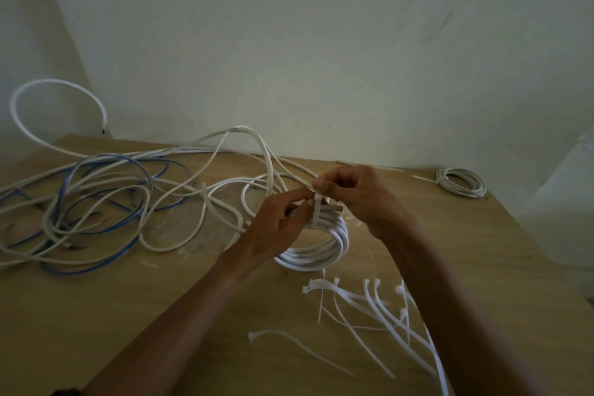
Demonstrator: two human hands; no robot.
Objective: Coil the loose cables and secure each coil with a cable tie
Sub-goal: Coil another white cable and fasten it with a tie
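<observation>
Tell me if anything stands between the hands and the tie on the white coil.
Nothing visible does. The left hand grips the coil of white cable, and the right hand pinches the thin white plastic cable tie wrapped round it.

I have one view to work from, a wide-angle camera on the person's head. It sits above the near side of the table (96,315) and looks forward and down across the tabletop to the wall (321,42) behind the far edge. It is close in. Both forearms enter from the bottom of the frame, and the left hand (276,228) gripping the coil (318,254) and the right hand (360,199) pinching the cable tie (316,212) sit near the centre. The tabletop's far-left corner, far edge and right edge are in frame; the near edge is cut off.
</observation>
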